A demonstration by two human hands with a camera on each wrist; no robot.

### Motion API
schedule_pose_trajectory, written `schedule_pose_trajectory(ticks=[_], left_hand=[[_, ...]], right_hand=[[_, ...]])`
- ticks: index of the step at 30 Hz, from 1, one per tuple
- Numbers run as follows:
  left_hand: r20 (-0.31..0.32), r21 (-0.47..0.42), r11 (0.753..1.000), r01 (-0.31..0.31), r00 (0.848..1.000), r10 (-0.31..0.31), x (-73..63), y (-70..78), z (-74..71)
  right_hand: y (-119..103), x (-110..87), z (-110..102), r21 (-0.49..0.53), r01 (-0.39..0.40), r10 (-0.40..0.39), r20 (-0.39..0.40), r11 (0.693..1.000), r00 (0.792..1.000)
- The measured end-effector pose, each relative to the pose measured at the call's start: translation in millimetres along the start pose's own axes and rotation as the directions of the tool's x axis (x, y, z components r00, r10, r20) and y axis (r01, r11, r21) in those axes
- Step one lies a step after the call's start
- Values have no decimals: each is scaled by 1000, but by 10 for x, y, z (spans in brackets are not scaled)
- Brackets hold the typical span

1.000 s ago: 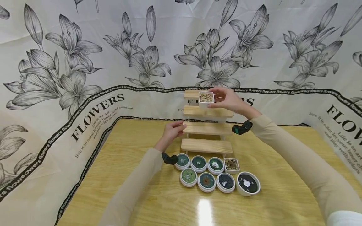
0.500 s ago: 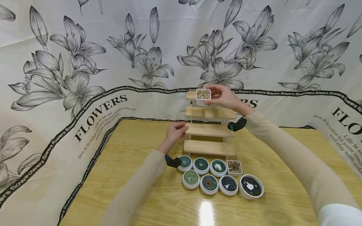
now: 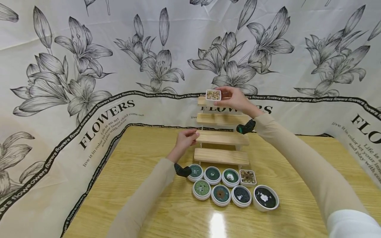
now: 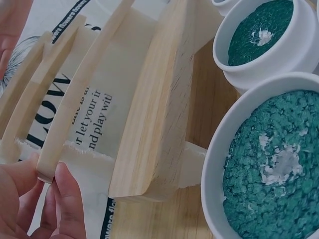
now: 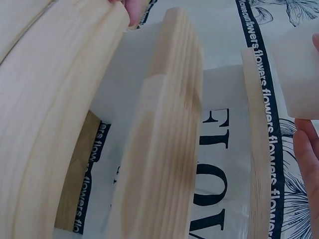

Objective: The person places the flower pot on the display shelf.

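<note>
A tiered wooden display stand [image 3: 221, 156] rises at the back of the table, its pale shelves stepping upward. At the left end of its second shelf from the bottom, my left hand [image 3: 184, 141] pinches the board between thumb and fingers, also plain in the left wrist view, where the fingers [image 4: 67, 199] wrap the shelf end. My right hand [image 3: 235, 100] grips a small square white pot [image 3: 213, 95] filled with mixed pebbles by its right side, at the height of the top shelf. In the right wrist view the white pot [image 5: 299, 74] shows beside the top board.
Before the stand, several round white pots with green or dark filling [image 3: 212, 175] stand in two rows. A square pebble pot [image 3: 248, 177] and a larger white pot [image 3: 266, 198] are at their right. Floral cloth [image 3: 160, 66] hangs behind the wooden table [image 3: 143, 145].
My right hand has raised the square pot a little and carried it slightly left relative to the stand. My left hand keeps its pinch on the shelf end.
</note>
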State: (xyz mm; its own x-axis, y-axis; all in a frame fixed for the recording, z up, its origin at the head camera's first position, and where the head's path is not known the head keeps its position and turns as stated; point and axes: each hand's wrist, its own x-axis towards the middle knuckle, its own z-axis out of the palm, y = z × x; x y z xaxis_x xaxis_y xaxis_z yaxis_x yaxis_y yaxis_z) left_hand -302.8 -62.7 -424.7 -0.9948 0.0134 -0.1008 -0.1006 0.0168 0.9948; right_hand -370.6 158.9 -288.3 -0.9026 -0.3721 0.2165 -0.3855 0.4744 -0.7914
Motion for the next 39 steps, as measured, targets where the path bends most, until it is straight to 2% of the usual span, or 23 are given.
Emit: schedule_pose_trajectory(ticks=[5,16,29,39], left_hand=[[1,2,1000,11,1000,-11,3,-18,-2],[6,4,1000,11,1000,-11,31,-69,-22],[0,-5,999,31,1000,-31,39,-4,-6],[-8,-17,1000,14,1000,-14,39,-27,3]], right_hand=[[15,54,2,-23,-16,15,-16,1000,1000],[22,114,61,63,-60,61,-19,996,998],[-14,160,62,83,-116,121,-53,990,991],[29,204,94,90,-137,142,-50,986,989]])
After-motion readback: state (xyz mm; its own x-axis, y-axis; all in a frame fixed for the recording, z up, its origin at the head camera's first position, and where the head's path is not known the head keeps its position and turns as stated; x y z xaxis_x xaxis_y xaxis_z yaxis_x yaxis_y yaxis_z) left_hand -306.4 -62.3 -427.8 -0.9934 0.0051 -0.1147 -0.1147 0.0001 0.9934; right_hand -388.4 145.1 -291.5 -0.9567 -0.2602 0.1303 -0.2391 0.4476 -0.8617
